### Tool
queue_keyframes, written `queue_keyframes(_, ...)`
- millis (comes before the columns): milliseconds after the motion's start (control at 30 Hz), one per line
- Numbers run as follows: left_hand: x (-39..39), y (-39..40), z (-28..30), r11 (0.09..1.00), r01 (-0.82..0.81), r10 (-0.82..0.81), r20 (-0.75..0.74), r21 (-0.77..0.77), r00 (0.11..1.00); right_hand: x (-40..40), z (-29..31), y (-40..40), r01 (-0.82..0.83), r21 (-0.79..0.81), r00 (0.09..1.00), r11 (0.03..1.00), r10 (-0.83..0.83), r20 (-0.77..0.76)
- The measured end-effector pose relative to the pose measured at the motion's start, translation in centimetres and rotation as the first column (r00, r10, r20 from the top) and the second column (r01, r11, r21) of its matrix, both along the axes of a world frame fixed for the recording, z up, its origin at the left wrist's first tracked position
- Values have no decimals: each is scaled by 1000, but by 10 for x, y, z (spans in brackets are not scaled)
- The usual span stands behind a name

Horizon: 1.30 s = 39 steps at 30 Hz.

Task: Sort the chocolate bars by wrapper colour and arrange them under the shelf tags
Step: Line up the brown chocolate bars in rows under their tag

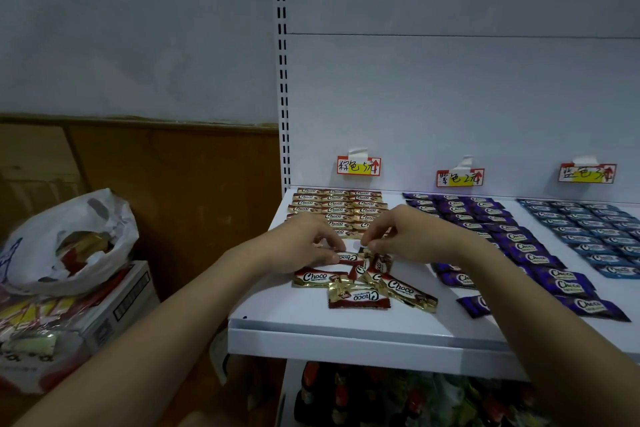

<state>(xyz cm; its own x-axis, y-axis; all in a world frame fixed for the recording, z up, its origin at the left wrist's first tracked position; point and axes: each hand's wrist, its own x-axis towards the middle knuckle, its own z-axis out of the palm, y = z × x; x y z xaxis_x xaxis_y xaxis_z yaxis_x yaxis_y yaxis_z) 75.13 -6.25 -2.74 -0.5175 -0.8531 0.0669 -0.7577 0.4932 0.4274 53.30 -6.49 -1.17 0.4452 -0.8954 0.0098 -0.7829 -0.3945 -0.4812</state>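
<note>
On the white shelf (pixel 284 319), several brown-gold Choco bars (pixel 337 206) lie in neat rows under the left tag (pixel 358 166). A loose pile of brown bars (pixel 381 284) sits in front of them. My left hand (pixel 304 246) pinches a brown bar (pixel 348 257) at the pile's top left. My right hand (pixel 412 236) pinches the end of another brown bar at the pile's top. Purple bars (pixel 512 239) run in rows under the middle tag (pixel 460 178). Blue bars (pixel 595 236) lie under the right tag (pixel 587 173).
A white plastic bag (pixel 69 239) holding more wrappers rests on a cardboard box (pixel 117 302) left of the shelf. A slotted upright (pixel 282 80) stands at the shelf's left back corner. Packaged goods (pixel 398 399) fill the lower shelf. Two purple bars (pixel 474 305) lie loose near the front.
</note>
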Motion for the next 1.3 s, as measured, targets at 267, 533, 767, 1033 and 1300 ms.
queue_keyframes(267, 1, 1, 11, 984, -167, 179, -430, 66, 885, -13, 20, 19, -50, 123, 999, 991, 52, -14)
queue_keyframes(533, 4, 2, 9, 915, -142, 363, -615, 378, 700, -12, 30, 33, 16, 314, 970, 949, 62, -235)
queue_keyframes(767, 7, 0, 12, 895, -281, 436, -549, 346, 713, -16, 24, 36, 48, 286, 977, 957, 15, -213)
queue_keyframes(1033, 18, -4, 12, 905, -296, 424, -589, 306, 688, -23, 27, 29, 4, 147, 999, 989, 1, -38)
queue_keyframes(1300, 21, -7, 8, 915, -317, 403, -533, 249, 744, 9, 15, 20, -117, 103, 992, 988, 120, -24)
